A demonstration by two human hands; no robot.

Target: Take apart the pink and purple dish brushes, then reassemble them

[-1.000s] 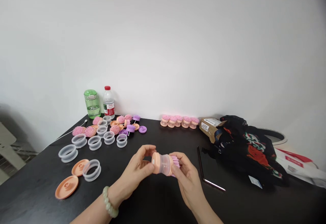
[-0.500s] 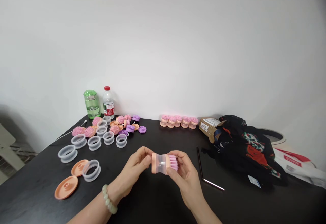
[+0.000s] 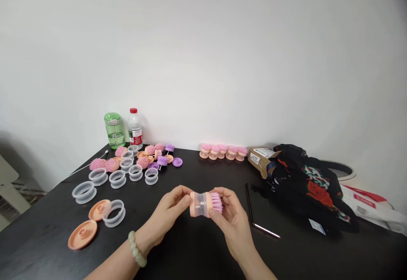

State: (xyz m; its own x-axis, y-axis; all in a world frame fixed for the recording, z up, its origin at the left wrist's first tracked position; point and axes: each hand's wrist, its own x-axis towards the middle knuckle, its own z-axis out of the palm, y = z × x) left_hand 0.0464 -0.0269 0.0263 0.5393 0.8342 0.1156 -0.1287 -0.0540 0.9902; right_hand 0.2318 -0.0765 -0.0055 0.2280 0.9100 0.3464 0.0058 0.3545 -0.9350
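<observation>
A brush (image 3: 201, 204) with an orange cap, a clear middle ring and pink bristles lies sideways between my two hands, above the black table. The fingers of my left hand (image 3: 173, 212) grip its orange cap end. My right hand (image 3: 233, 220) is closed round the bristle end, thumb below and fingers behind. Clear rings (image 3: 84, 192) and orange discs (image 3: 82, 235) lie on the left of the table. Behind them are pink bristle heads (image 3: 98, 164) and purple parts (image 3: 162, 161). Several assembled brushes (image 3: 232, 152) stand in a row by the wall.
A green bottle (image 3: 115, 131) and a red-capped water bottle (image 3: 135, 129) stand at the back left. On the right are a cardboard box (image 3: 260, 159), dark patterned cloth (image 3: 318, 191), a white bag (image 3: 369, 205) and a thin dark metallic rod (image 3: 249, 203) with a bend.
</observation>
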